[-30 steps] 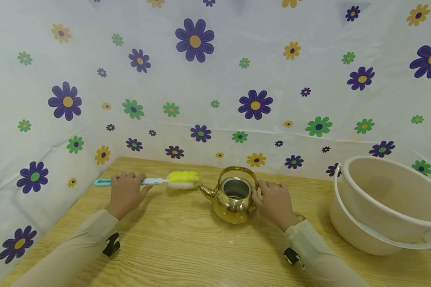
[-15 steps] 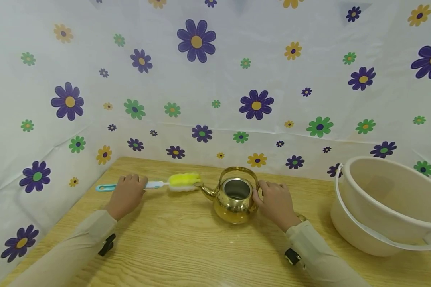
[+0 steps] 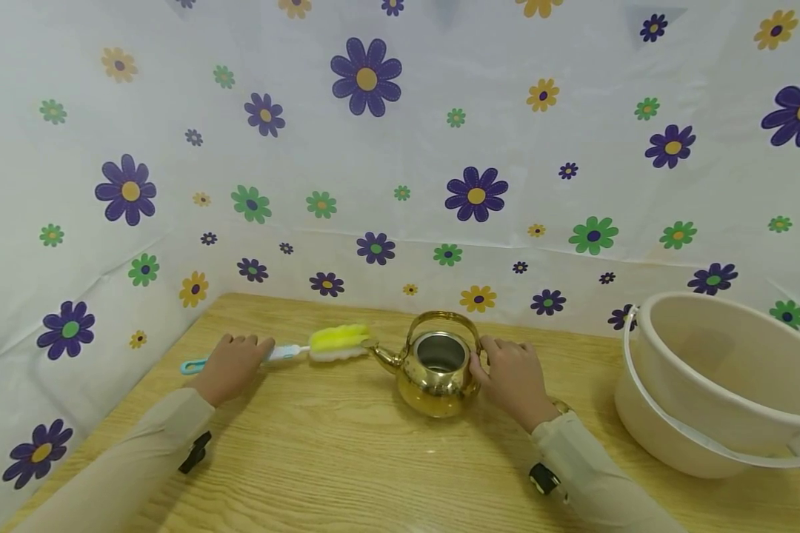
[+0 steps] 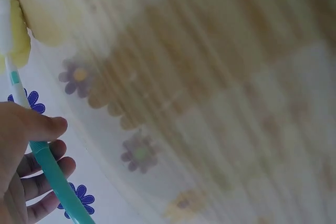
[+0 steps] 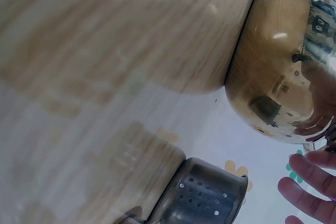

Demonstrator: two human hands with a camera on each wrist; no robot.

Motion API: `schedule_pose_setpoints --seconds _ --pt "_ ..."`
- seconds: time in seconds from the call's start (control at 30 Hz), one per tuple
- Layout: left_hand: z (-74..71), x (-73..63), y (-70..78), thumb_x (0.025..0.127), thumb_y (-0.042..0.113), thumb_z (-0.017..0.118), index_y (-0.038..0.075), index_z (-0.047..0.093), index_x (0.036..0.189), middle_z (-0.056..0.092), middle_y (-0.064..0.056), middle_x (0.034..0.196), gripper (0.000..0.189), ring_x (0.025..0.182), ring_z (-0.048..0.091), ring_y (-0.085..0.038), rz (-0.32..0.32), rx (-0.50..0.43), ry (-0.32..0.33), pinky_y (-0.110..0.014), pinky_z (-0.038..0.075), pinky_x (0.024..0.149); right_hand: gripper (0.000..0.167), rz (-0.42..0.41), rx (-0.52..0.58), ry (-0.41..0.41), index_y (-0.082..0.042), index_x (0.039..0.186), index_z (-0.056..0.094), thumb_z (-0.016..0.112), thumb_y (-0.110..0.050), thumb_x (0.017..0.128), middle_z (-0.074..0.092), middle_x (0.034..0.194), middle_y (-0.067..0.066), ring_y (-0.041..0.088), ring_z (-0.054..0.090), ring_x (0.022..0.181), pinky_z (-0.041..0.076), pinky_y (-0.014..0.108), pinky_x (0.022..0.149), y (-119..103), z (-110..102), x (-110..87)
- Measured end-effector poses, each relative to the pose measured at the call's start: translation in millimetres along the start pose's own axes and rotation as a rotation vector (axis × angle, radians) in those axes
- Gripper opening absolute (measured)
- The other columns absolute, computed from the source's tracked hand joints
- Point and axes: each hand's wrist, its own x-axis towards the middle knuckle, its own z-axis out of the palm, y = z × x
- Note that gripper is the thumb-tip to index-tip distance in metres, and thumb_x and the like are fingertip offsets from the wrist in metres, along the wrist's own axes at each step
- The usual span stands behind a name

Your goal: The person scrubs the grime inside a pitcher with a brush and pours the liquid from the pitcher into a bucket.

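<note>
My left hand (image 3: 233,366) grips the turquoise and white handle of a cleaning brush (image 3: 336,343) on the table's left side. Its yellow and white sponge head points right, close by the kettle's spout. In the left wrist view, thumb and fingers lie around the turquoise handle (image 4: 55,177). A shiny gold kettle (image 3: 436,389) stands upright with no lid on, its hoop handle raised. At the kettle's right side, my right hand (image 3: 510,377) pinches the foot of that hoop between thumb and forefinger. The other fingers (image 5: 310,177) hang free in the right wrist view.
A large beige bucket (image 3: 667,437) with a white bail stands at the right of the wooden table (image 3: 347,459). A perforated steel strainer (image 5: 205,192) lies near my right wrist. Flower-printed sheeting (image 3: 400,148) closes off the back and left.
The brush's handle end has swung toward me, so the brush now slants. My left hand has shifted slightly and turned with it. The kettle and right hand have stayed put.
</note>
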Motion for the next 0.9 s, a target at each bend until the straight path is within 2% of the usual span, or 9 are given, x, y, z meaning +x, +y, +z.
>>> schedule_pose_setpoints --seconds 0.2,0.43,0.7,0.8,0.9 --pt "0.6 0.0 0.3 0.076 0.014 0.073 0.006 0.056 0.095 0.06 -0.01 0.072 0.027 0.062 0.059 -0.026 -0.002 -0.05 -0.016 -0.045 0.047 0.063 0.016 0.002 -0.005 -0.006 -0.008 0.088 0.063 0.059 -0.024 0.087 0.06 0.062 0.0 0.017 0.057 0.056 0.048 0.042 0.066 0.0 -1.1 0.0" --pt "-2.4 -0.3 2.5 0.08 0.014 0.071 0.008 0.054 0.088 0.058 -0.007 0.067 0.019 0.061 0.059 -0.024 -0.014 -0.111 -0.067 -0.045 0.048 0.061 0.016 -0.001 -0.006 -0.001 -0.009 0.087 0.063 0.059 -0.024 0.087 0.061 0.063 0.0 0.017 0.057 0.056 0.048 0.042 0.066 0.3 -1.5 0.1" --pt "-0.2 0.5 1.1 0.081 0.014 0.068 0.008 0.055 0.091 0.059 -0.007 0.069 0.017 0.063 0.06 -0.024 -0.019 -0.112 -0.108 -0.044 0.047 0.058 0.015 -0.009 -0.009 0.004 -0.009 0.087 0.063 0.059 -0.023 0.087 0.06 0.062 -0.001 0.016 0.057 0.055 0.048 0.042 0.065 -0.2 -1.5 0.6" --pt "-1.7 1.4 0.9 0.081 0.014 0.067 0.007 0.057 0.096 0.058 -0.009 0.073 0.02 0.064 0.058 -0.025 -0.036 -0.122 -0.129 -0.043 0.047 0.058 0.014 -0.009 -0.004 0.005 -0.009 0.087 0.063 0.059 -0.023 0.087 0.06 0.062 -0.001 0.016 0.056 0.055 0.048 0.042 0.065 -0.6 -2.0 0.6" --pt "-6.7 2.5 2.2 0.079 0.016 0.068 0.006 0.057 0.108 0.058 -0.014 0.084 0.032 0.071 0.058 -0.029 -0.054 -0.124 -0.138 -0.046 0.048 0.062 0.014 -0.009 -0.004 0.006 -0.009 0.087 0.063 0.06 -0.023 0.087 0.06 0.062 -0.001 0.016 0.055 0.055 0.048 0.041 0.064 -0.8 -2.1 0.5"
